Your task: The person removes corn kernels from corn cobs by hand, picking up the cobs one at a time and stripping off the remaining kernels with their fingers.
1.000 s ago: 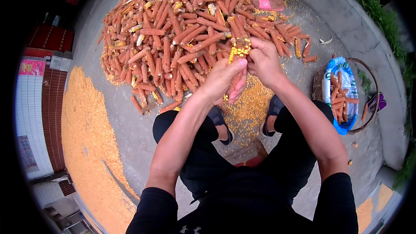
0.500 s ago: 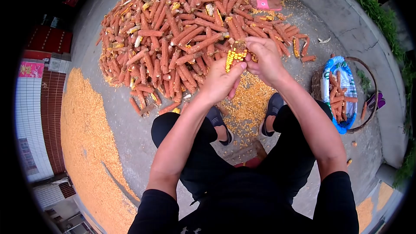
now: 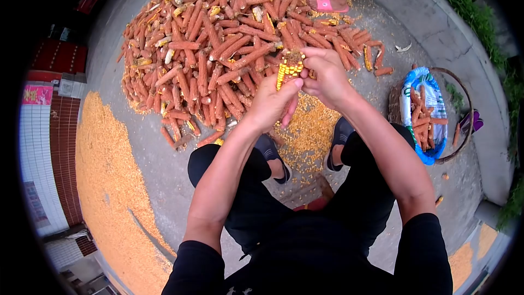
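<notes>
An ear of corn (image 3: pixel 290 68) with yellow kernels on its upper part is held upright between my hands. My left hand (image 3: pixel 273 101) is wrapped round its lower part, the thumb lying across the front. My right hand (image 3: pixel 326 76) has its fingers closed at the right side of the ear, near its top; its fingertips are partly hidden. Beyond my hands lies a large pile of reddish cobs (image 3: pixel 202 60), some still bearing kernels. Loose yellow kernels (image 3: pixel 305 131) are scattered on the ground below my hands, between my feet.
A basket (image 3: pixel 406 114) with a blue and white lining holds several cobs at the right. Spread kernels (image 3: pixel 103 169) cover the ground at the left. Another person's feet in pink sandals (image 3: pixel 325 4) are beyond the pile. Green plants (image 3: pixel 464 5) line the right edge.
The view has shifted slightly. The ear stands more upright than a second ago, and my right fingers have shifted slightly along its side.
</notes>
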{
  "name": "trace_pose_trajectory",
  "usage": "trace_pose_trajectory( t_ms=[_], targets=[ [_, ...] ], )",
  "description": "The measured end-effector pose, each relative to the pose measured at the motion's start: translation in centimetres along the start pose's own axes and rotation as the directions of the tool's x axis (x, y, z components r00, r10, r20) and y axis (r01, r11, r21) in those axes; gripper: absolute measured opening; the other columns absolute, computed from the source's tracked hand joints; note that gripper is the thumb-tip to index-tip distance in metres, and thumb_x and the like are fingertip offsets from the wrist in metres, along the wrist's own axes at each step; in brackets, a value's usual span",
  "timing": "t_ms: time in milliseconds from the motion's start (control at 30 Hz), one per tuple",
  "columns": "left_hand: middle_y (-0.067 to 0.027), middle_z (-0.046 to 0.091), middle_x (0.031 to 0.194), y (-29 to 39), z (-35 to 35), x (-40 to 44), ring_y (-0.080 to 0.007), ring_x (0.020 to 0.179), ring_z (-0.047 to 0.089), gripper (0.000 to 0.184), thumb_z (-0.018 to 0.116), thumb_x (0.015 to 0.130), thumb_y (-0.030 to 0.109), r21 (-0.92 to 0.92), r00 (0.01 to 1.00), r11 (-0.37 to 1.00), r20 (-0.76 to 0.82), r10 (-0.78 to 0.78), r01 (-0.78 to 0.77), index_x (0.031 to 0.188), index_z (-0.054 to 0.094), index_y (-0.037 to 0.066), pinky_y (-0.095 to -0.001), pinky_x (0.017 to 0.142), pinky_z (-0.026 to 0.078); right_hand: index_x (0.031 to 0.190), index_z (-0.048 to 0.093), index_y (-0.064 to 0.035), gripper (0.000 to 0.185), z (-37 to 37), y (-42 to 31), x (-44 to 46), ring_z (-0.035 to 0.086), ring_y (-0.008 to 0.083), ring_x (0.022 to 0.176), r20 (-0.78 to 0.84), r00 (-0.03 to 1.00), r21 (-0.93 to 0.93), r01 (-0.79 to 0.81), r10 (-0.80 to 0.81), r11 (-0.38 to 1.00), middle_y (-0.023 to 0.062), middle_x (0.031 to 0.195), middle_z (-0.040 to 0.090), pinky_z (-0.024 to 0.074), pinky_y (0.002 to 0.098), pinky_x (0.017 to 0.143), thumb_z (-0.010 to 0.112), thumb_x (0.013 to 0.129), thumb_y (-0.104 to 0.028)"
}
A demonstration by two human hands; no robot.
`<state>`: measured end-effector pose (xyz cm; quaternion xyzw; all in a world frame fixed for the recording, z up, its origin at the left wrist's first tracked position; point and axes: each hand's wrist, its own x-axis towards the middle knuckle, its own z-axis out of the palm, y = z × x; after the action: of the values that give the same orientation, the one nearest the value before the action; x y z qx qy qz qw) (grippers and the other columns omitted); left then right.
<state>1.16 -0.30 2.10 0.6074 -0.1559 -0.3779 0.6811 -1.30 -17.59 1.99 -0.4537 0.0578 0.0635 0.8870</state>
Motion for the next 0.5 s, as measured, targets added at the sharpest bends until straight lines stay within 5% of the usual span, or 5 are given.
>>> trace_pose_trajectory(
  t_ms=[100, 367, 500],
  targets=[
    [-0.0022, 0.052, 0.058, 0.35, -0.28, -0.23, -0.0113, 0.038, 0.047, 0.03, 0.052, 0.105, 0.032, -0.09, 0.998, 0.996, 0.06, -0.022, 0.028, 0.115, 0.056, 0.004, -0.025, 0.035, 0.038, 0.078, 0.054, -0.0006, 0.022, 0.97, -0.72, -0.39, 0.036, 0.007, 0.043, -0.07, 0.998, 0.104, 0.005, 0.002, 0.995, 0.0043, 0.067, 0.051, 0.0233, 0.0251, 0.038, 0.051, 0.097, -0.011],
    [-0.0038, 0.051, 0.058, -0.27, -0.56, 0.22, -0.0119, 0.042, 0.05, 0.045, 0.052, 0.104, 0.046, 0.016, 0.995, 0.996, 0.046, 0.089, -0.09, 0.116, 0.055, 0.003, -0.0252, 0.037, 0.04, 0.083, 0.055, 0.0009, 0.022, 0.23, -0.44, 0.01, 0.037, 0.0077, 0.043, -0.028, 0.999, 0.021, 0.03, -0.029, 0.999, 0.0061, 0.071, 0.053, 0.0234, 0.0251, 0.038, 0.052, 0.099, -0.015],
    [-0.0009, 0.053, 0.062, -0.37, -0.52, 0.33, -0.0085, 0.044, 0.049, 0.041, 0.059, 0.103, 0.039, 0.008, 0.996, 0.996, 0.006, 0.092, -0.092, 0.123, 0.058, 0.003, -0.0236, 0.039, 0.04, 0.086, 0.058, 0.0031, 0.022, 0.31, -0.72, -0.1, 0.038, 0.0077, 0.043, -0.036, 0.999, 0.097, 0.02, -0.016, 0.995, 0.0061, 0.071, 0.053, 0.0235, 0.0249, 0.038, 0.05, 0.099, -0.013]
  ],
)
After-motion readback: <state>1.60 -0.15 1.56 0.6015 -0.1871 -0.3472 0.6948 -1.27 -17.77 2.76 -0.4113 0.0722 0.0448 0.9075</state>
